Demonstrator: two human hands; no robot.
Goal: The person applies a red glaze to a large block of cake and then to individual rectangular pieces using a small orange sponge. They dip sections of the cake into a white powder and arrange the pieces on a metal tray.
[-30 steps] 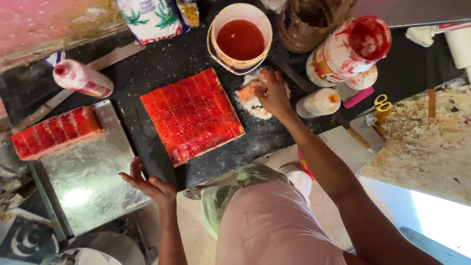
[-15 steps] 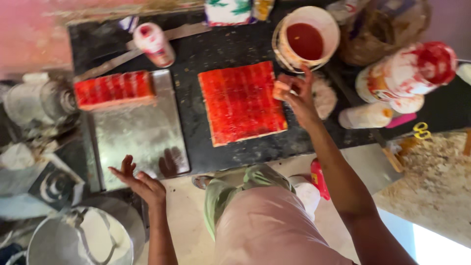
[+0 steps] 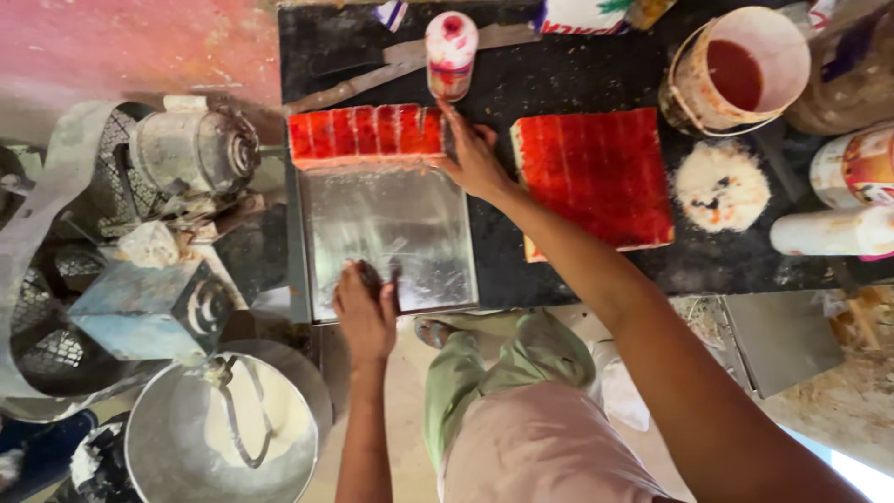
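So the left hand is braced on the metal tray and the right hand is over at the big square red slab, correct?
Not quite. The left hand does rest on the metal tray, but the right hand is at the end of the row of red slices on that tray, apart from the big square red slab. The head view shows it.

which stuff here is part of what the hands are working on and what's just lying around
In use: right hand, red slices, left hand, tray, red slab.
Lying about: bucket, bottle, mixer bowl, knife.
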